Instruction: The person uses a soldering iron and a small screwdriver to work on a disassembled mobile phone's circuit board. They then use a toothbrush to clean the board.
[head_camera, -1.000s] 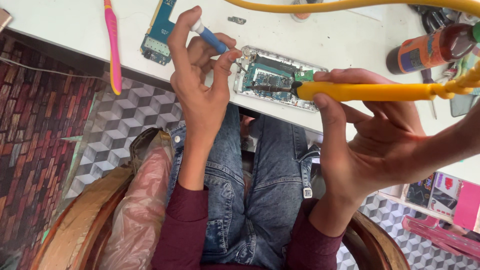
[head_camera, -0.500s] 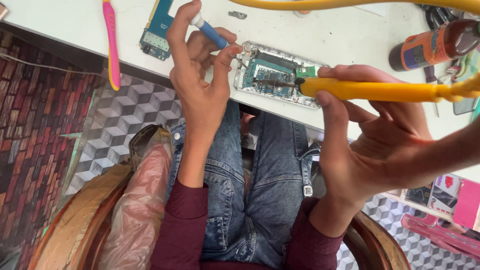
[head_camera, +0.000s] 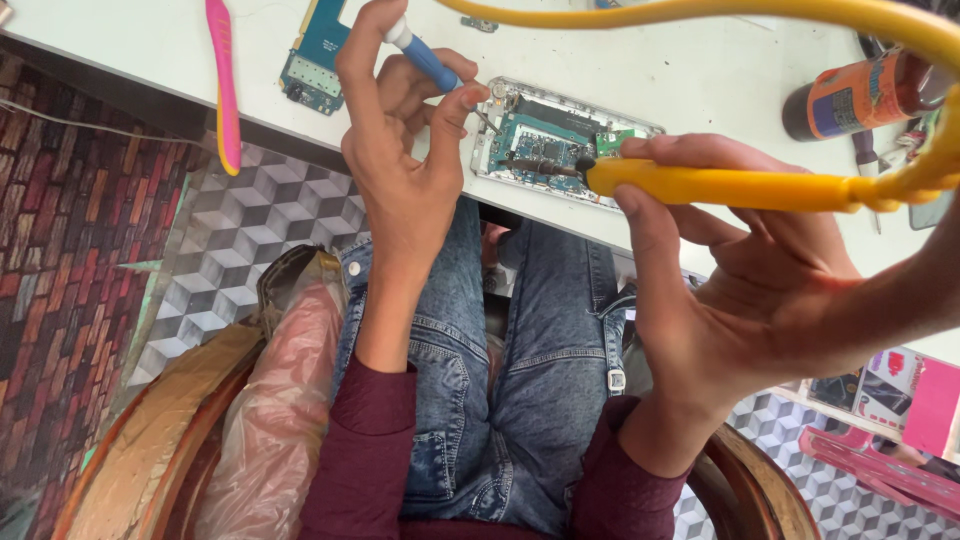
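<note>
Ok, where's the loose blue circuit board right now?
In the head view the blue circuit board lies at the upper left of the white table, between the pink tool and the left hand, apart from the opened phone.

On the white table (head_camera: 700, 70): pink toothbrush (head_camera: 222, 80) far left, loose blue circuit board (head_camera: 318, 50) beside it, orange bottle (head_camera: 850, 97) far right.

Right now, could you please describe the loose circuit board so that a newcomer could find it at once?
Start at the white table and follow its near edge towards the pink toothbrush. The circuit board lies flat between that and the left hand. Unlike the opened phone under the yellow soldering iron, it is bare, blue-green, without any frame.
</note>
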